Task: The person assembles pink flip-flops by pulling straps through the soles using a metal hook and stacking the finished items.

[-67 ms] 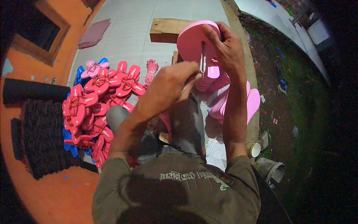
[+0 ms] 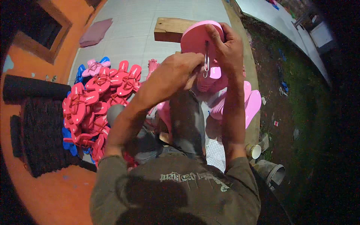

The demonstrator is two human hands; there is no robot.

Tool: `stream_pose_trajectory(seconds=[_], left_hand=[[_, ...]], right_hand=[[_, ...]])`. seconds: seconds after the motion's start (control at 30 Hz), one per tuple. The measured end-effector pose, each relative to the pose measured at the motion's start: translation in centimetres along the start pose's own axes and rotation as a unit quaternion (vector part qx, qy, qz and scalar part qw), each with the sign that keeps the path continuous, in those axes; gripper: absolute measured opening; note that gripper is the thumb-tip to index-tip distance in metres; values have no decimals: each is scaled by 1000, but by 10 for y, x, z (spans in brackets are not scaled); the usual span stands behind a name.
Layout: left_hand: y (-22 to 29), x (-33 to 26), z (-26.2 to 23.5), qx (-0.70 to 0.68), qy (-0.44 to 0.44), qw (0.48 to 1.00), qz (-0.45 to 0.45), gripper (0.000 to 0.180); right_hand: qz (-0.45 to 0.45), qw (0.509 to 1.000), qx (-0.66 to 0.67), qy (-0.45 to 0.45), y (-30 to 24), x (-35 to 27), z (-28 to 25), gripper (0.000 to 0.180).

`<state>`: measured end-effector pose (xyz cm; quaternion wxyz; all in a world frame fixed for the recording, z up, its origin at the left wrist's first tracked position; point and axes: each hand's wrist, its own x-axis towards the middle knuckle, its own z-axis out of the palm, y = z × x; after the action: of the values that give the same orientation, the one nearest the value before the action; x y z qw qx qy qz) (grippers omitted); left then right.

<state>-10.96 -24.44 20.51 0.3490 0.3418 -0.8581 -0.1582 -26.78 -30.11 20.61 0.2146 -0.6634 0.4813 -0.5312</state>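
Note:
A pink flip-flop sole (image 2: 193,39) is held up, tilted, in my right hand (image 2: 229,47), with the thumb on its near face and the fingers behind its edge. A narrow, shiny metal wire loop (image 2: 206,62) stands out from the sole's face and hangs downward. My left hand (image 2: 182,69) is closed at the side of this loop, its fingertips pinching at it; the exact grip is partly hidden. Below the sole, more pink soles (image 2: 204,85) stand stacked, and a small light-pink piece (image 2: 215,72) shows there.
A heap of red flip-flops (image 2: 90,101) lies on the left, with blue ones (image 2: 71,144) at its edge. A wooden block (image 2: 170,30) stands behind the sole. Pink soles (image 2: 253,107) lean at the right. Bundled pink straps (image 2: 153,65) lie beside the heap.
My hands and the held sole sit slightly further right in the picture. My left hand has shifted a little upward along the wire loop.

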Motion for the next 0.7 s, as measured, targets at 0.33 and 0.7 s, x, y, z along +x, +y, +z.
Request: stream_pose_trajectory(seconds=[0.33, 0.7], left_hand=[[-19, 23, -5, -91, 90, 992, -23, 35], [13, -15, 30, -66, 362, 930, -10, 36]], right_hand=[[59, 986, 154, 23, -17, -56, -4, 29], [-91, 994, 44, 30, -40, -34, -1, 22]])
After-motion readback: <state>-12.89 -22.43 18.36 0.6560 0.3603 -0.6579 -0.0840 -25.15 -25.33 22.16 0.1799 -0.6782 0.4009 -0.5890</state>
